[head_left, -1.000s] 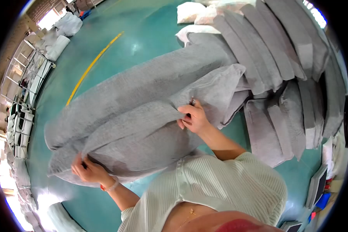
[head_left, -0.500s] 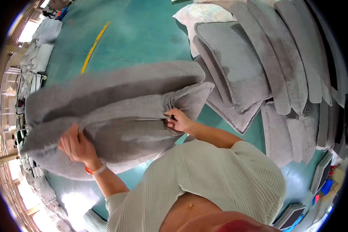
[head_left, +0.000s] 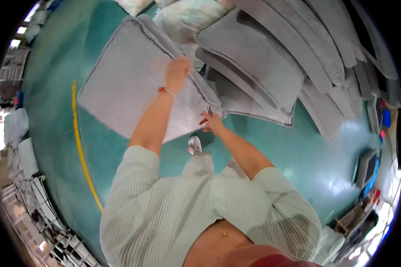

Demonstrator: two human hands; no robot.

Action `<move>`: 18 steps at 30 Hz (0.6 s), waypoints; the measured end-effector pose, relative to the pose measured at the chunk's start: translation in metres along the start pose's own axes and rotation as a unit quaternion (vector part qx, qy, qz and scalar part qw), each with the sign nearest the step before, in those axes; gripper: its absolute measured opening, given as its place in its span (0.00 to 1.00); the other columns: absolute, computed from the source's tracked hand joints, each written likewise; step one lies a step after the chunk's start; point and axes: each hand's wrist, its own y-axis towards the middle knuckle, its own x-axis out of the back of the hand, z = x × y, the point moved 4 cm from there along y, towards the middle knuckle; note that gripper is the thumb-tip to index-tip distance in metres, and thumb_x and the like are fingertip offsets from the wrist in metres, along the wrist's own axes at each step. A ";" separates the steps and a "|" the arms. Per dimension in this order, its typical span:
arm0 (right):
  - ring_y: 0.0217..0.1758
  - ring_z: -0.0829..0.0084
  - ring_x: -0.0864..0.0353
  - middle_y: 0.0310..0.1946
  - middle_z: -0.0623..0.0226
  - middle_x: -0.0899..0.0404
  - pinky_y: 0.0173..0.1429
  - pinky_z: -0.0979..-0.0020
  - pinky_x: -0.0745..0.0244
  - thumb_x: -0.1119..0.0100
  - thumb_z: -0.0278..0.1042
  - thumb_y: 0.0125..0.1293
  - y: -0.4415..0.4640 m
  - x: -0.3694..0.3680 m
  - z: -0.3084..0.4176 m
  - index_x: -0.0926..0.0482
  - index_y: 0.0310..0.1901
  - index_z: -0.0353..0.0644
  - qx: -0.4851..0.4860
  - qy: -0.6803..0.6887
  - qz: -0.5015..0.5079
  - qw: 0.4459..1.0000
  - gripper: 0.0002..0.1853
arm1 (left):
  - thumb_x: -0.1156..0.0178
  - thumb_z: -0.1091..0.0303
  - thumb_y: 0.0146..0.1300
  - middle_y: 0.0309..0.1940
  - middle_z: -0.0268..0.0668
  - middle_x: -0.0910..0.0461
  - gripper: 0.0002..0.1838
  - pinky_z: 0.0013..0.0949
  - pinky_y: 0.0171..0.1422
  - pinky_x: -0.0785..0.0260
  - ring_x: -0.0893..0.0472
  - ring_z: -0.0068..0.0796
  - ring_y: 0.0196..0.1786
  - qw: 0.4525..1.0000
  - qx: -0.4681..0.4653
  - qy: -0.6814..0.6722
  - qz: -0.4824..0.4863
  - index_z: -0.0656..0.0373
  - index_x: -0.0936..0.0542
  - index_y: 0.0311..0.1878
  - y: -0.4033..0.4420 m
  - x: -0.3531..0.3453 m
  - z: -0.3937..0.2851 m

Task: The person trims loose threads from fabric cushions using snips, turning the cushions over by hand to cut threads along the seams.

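A large light-grey square cushion [head_left: 124,82] with piped edges lies tilted in front of me. My left hand [head_left: 178,73] is over the cushion's upper right edge; it looks curled, but motion blurs its fingers. By the cushion's lower right corner is my right hand [head_left: 213,123], with some fingers spread. A small silver metal tool [head_left: 209,110] sticks up from it; its exact kind is too small to make out. Whether the right hand also touches the cushion, I cannot tell.
Grey cushions [head_left: 254,58] are piled at the right, with more upright ones [head_left: 294,35] behind. Pale patterned bundles [head_left: 187,20] lie at the back. A yellow line [head_left: 78,138] crosses the green floor [head_left: 53,102] at left. My shoe [head_left: 194,144] shows below the cushion.
The cushion has turned from a bunched, sideways position to a flatter one with its broad face up. My left hand has moved up and right, off the cushion's left part. The view has shifted.
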 end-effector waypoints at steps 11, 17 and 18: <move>0.30 0.69 0.23 0.36 0.61 0.24 0.31 0.59 0.25 0.44 0.39 0.56 -0.260 0.184 -0.274 0.26 0.43 0.37 -0.262 -0.009 -0.310 0.914 0.16 | 0.54 0.57 0.58 0.46 0.46 0.23 0.18 0.44 0.51 0.32 0.24 0.47 0.49 0.643 0.302 -0.002 0.704 0.58 0.19 0.39 -0.492 0.036 0.015; 0.27 0.70 0.24 0.33 0.62 0.24 0.30 0.62 0.26 0.45 0.38 0.56 -0.345 0.182 -0.321 0.26 0.40 0.37 -0.289 0.013 -0.375 0.881 0.14 | 0.49 0.68 0.55 0.44 0.43 0.22 0.12 0.44 0.50 0.32 0.23 0.41 0.48 0.656 0.262 0.194 0.680 0.54 0.19 0.41 -0.521 0.058 0.177; 0.27 0.70 0.25 0.32 0.62 0.24 0.30 0.63 0.26 0.45 0.38 0.56 -0.344 0.180 -0.324 0.26 0.39 0.37 -0.273 0.017 -0.374 0.886 0.14 | 0.51 0.68 0.58 0.45 0.40 0.22 0.14 0.50 0.45 0.29 0.23 0.40 0.50 0.672 0.294 0.211 0.646 0.55 0.21 0.44 -0.465 0.063 0.164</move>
